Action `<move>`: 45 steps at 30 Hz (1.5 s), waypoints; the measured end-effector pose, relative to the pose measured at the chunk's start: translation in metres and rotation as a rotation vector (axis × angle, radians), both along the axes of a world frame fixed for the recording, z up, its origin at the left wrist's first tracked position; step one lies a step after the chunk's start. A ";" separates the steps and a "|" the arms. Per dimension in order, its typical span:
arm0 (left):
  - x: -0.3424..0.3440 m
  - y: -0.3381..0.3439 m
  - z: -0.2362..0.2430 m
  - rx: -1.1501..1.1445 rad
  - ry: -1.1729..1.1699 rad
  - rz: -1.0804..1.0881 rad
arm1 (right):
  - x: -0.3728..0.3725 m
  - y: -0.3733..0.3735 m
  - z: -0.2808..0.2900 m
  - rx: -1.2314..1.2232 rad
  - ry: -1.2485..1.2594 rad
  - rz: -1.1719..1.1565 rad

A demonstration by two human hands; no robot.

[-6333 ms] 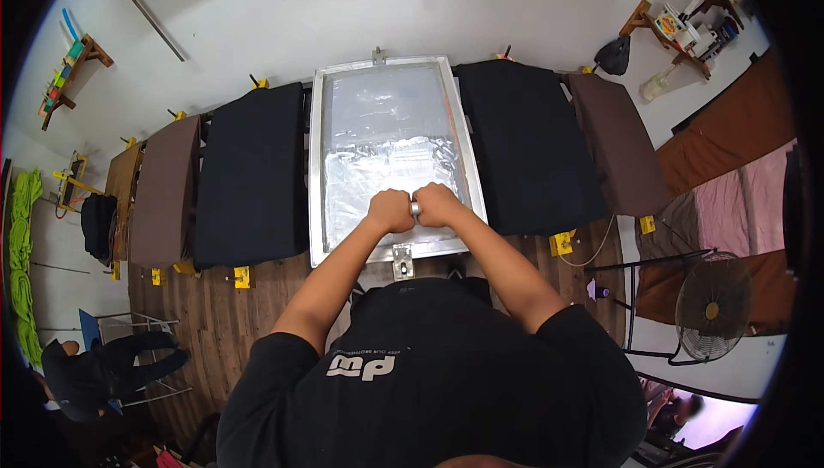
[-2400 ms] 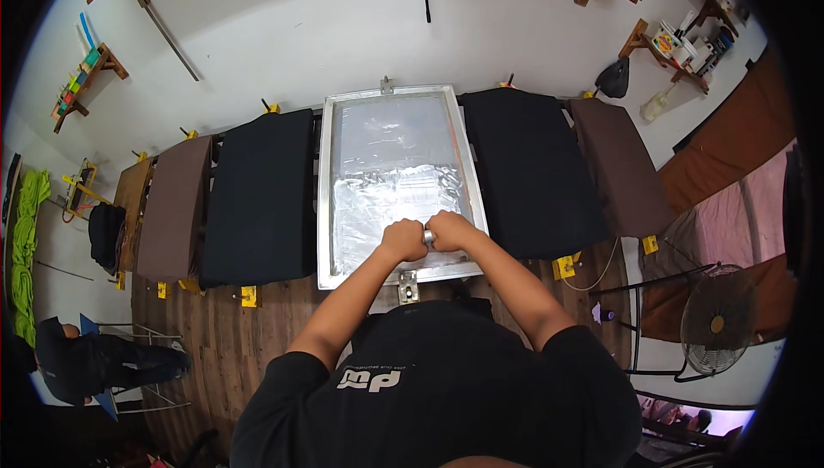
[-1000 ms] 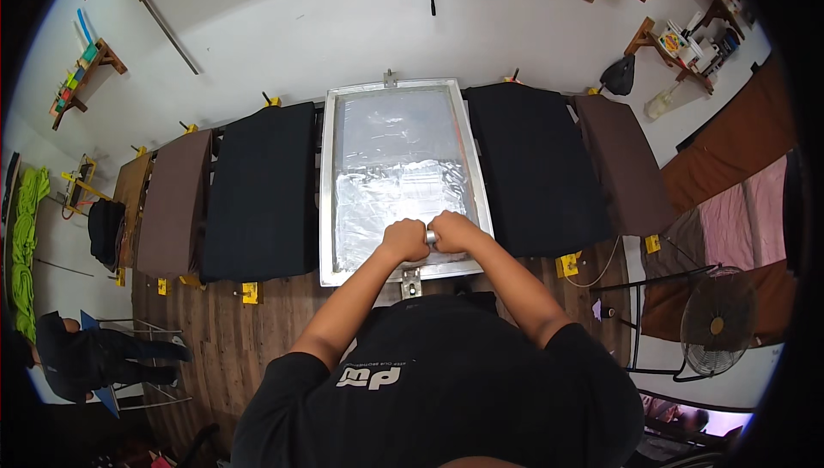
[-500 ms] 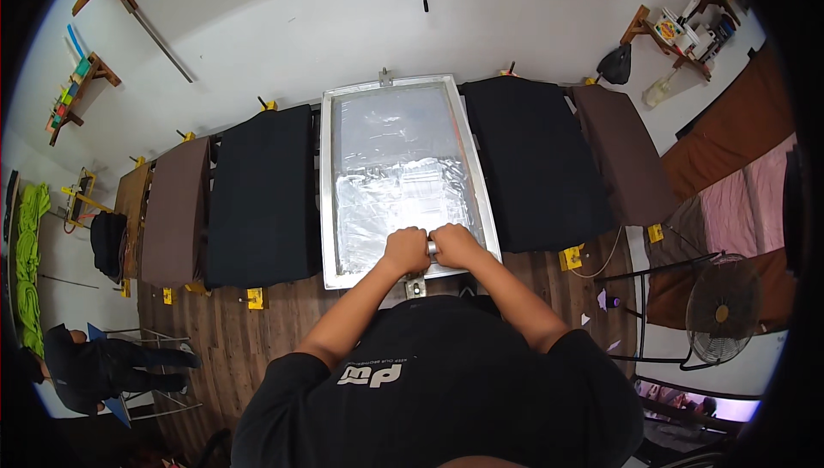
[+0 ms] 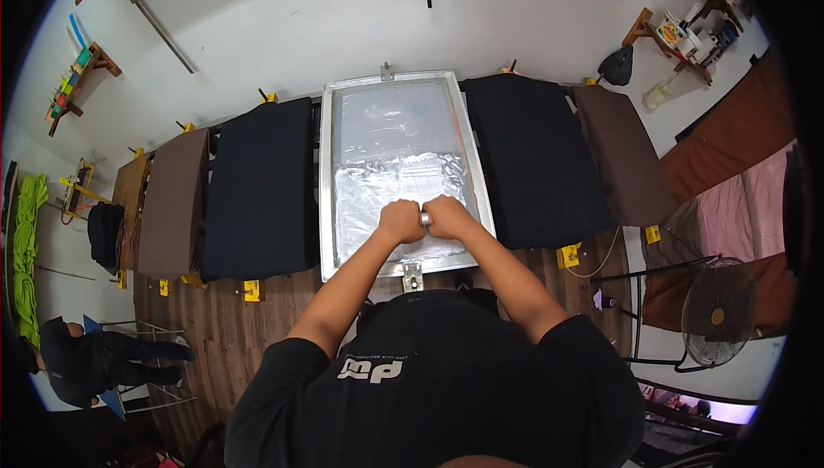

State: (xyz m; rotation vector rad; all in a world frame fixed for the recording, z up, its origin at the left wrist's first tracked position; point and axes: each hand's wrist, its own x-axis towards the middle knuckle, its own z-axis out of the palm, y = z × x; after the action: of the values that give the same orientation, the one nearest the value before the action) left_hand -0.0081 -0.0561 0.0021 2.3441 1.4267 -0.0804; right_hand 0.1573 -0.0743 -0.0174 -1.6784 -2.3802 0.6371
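Observation:
A silver-framed screen (image 5: 324,167) with a pale, shiny mesh lies before me, held by a metal clamp (image 5: 413,277) at its near edge. Over the near part of the mesh, my left hand (image 5: 400,221) and my right hand (image 5: 446,217) are side by side, both closed. Between the two fists shows a short piece of a silver metal handle (image 5: 425,220). My fingers wrap round it, and the rest of the tool is hidden beneath my hands. Reflections cover the near half of the mesh; its far half looks grey.
Black cloth-covered boards (image 5: 257,189) flank the screen, with brown ones (image 5: 175,210) further out. Yellow clamps (image 5: 568,255) stick out along the near edge. A fan (image 5: 719,312) stands at the right. Another person (image 5: 103,361) is at the lower left, beside a metal-legged stand.
Both my hands have moved a little away from me over the mesh, still closed on the silver handle. The whole view has shifted slightly.

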 end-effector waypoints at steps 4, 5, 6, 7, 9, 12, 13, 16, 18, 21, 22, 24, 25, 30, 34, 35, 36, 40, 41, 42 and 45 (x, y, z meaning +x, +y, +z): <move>-0.004 -0.036 0.002 -0.077 0.017 -0.043 | -0.001 -0.034 0.004 -0.081 -0.054 0.086; -0.005 -0.042 0.005 -0.096 0.006 -0.047 | -0.001 -0.040 0.005 -0.099 -0.058 0.095; -0.003 -0.044 0.007 -0.159 0.048 -0.028 | -0.001 -0.043 0.006 -0.127 -0.056 0.103; -0.004 -0.044 0.010 -0.160 0.047 -0.025 | -0.001 -0.042 0.006 -0.128 -0.056 0.106; -0.002 -0.035 0.017 -0.280 0.084 -0.035 | 0.005 -0.032 0.006 -0.205 -0.022 0.160; 0.005 -0.007 0.027 -0.284 0.089 -0.013 | 0.013 0.000 0.004 -0.151 0.021 0.181; 0.009 0.001 0.026 -0.190 0.057 0.015 | 0.016 0.007 0.006 -0.120 0.058 0.111; -0.003 0.007 -0.011 0.096 -0.078 0.055 | -0.003 0.016 0.004 0.017 0.024 0.014; 0.000 -0.016 -0.022 0.157 -0.177 0.090 | -0.005 -0.008 -0.009 0.119 0.075 -0.017; -0.008 -0.068 -0.036 0.236 -0.259 0.019 | -0.008 -0.064 -0.034 0.188 0.060 0.002; -0.008 -0.078 -0.033 0.203 -0.247 -0.014 | -0.006 -0.077 -0.031 0.161 0.035 0.036; -0.006 -0.080 -0.014 0.134 -0.206 -0.013 | -0.005 -0.082 -0.012 0.068 0.025 0.038; -0.004 -0.069 -0.004 -0.006 -0.091 -0.002 | -0.003 -0.073 -0.006 -0.014 0.005 0.060; 0.004 0.008 0.010 -0.002 0.070 0.014 | 0.012 0.010 0.008 -0.011 0.037 0.104; 0.002 0.039 0.004 -0.044 0.092 0.031 | 0.001 0.046 0.008 -0.021 -0.042 0.127; 0.003 0.036 0.005 -0.052 0.094 0.028 | 0.003 0.043 0.008 -0.029 -0.040 0.124; 0.004 0.034 0.006 -0.078 0.101 -0.001 | 0.004 0.040 0.008 -0.059 -0.042 0.143; -0.005 0.001 -0.007 -0.080 0.060 -0.046 | 0.002 0.010 0.002 -0.097 -0.024 0.209; -0.004 -0.013 -0.006 -0.065 0.048 -0.074 | 0.004 -0.003 -0.005 -0.071 -0.035 0.216; -0.003 -0.029 -0.002 -0.072 0.046 -0.075 | 0.002 -0.021 0.006 -0.108 -0.056 0.199; -0.011 -0.081 -0.013 0.097 -0.179 -0.049 | -0.005 -0.077 -0.001 0.021 0.043 0.097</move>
State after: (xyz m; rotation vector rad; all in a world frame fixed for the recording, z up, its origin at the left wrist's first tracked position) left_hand -0.0195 -0.1374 -0.0110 2.3958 1.3146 0.1850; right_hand 0.1520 -0.1511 -0.0182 -1.5331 -2.4413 0.6546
